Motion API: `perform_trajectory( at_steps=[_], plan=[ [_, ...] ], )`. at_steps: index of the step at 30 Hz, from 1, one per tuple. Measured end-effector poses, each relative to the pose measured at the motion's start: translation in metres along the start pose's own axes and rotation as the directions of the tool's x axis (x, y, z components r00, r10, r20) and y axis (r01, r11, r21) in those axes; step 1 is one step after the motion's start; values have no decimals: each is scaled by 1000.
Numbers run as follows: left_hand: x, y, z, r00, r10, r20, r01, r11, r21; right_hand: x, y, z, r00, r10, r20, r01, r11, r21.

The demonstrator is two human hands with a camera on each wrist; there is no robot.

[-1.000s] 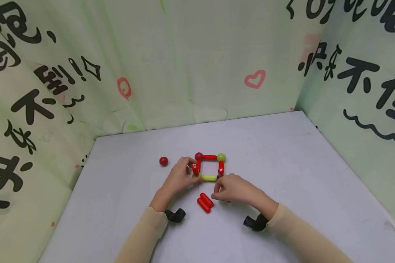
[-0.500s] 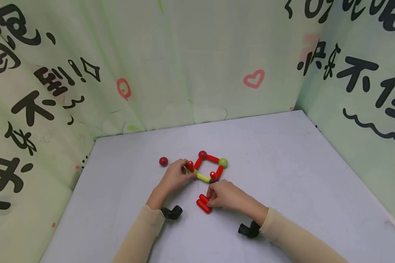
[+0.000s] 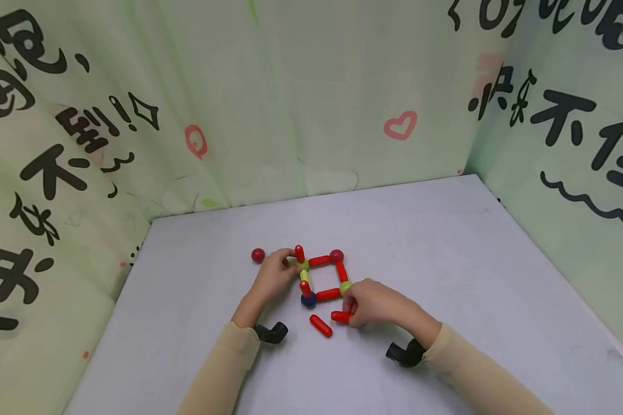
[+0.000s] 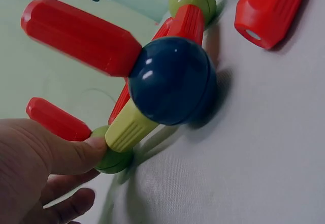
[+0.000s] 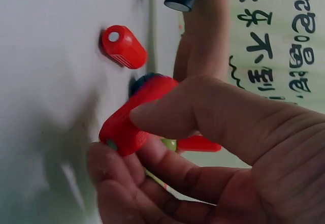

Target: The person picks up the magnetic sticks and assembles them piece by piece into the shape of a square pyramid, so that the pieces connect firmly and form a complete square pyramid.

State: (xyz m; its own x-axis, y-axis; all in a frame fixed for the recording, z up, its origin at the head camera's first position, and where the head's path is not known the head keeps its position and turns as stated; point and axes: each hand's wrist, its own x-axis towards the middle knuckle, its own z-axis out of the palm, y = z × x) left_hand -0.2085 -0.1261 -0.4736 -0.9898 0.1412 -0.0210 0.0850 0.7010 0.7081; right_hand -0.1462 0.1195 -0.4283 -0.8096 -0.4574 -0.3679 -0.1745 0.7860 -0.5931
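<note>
A square of magnetic rods and balls lies on the table, with a blue ball (image 3: 308,300) at its near left corner and a red ball (image 3: 336,255) at the far right. One red rod (image 4: 81,36) rises from the blue ball, another (image 3: 299,253) from the green ball (image 4: 114,160). My left hand (image 3: 274,276) pinches that green ball, thumb where the yellow rod (image 4: 131,127) joins it. Between thumb and fingers my right hand (image 3: 378,302) holds a loose red magnetic rod (image 5: 152,94), near the other green ball (image 3: 345,286).
Another red rod (image 3: 321,326) lies in front of the square. Left of the far corner, a single red ball (image 3: 258,255) rests on the white table (image 3: 446,242). Printed curtains (image 3: 301,115) enclose the back and sides.
The square has turned clockwise, bringing the blue ball from the near right to the near left. My right hand has picked up one of the two loose red rods and moved it rightward.
</note>
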Motion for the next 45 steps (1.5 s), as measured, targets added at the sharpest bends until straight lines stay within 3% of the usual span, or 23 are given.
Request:
perform_trajectory(
  at_steps=[4, 15, 27, 34, 36, 39, 42, 45],
  plan=[
    [2, -2, 0, 1000, -4, -28, 3, 1000, -10, 2, 2, -10, 999, -26, -46, 27, 999, 27],
    [5, -2, 3, 999, -28, -25, 27, 999, -38, 6, 5, -31, 975, -77, -206, 99, 990, 100],
    [3, -3, 4, 1000, -19, -23, 19, 999, -29, 11, 15, -33, 972, -62, -227, 88, 990, 109],
    [-6, -2, 2, 998, -18, -55, 19, 1000, 17, 5, 12, -36, 974, -46, -223, 68, 993, 93],
    [-11, -2, 0, 1000, -17, -24, 18, 1000, 24, 3, 11, -36, 979, -28, -200, 44, 996, 75],
    [-20, -2, -6, 997, -5, 78, 3, 1000, 20, -1, 10, -33, 991, 7, -131, -3, 999, 37],
    [-28, -2, -11, 978, 14, 207, -16, 1000, 10, -4, 8, -24, 998, 29, -52, -29, 1000, 0],
    [-33, 0, -15, 950, 18, 313, -23, 1000, 12, -4, 5, -11, 1000, 23, -7, -24, 999, -28]
  ],
)
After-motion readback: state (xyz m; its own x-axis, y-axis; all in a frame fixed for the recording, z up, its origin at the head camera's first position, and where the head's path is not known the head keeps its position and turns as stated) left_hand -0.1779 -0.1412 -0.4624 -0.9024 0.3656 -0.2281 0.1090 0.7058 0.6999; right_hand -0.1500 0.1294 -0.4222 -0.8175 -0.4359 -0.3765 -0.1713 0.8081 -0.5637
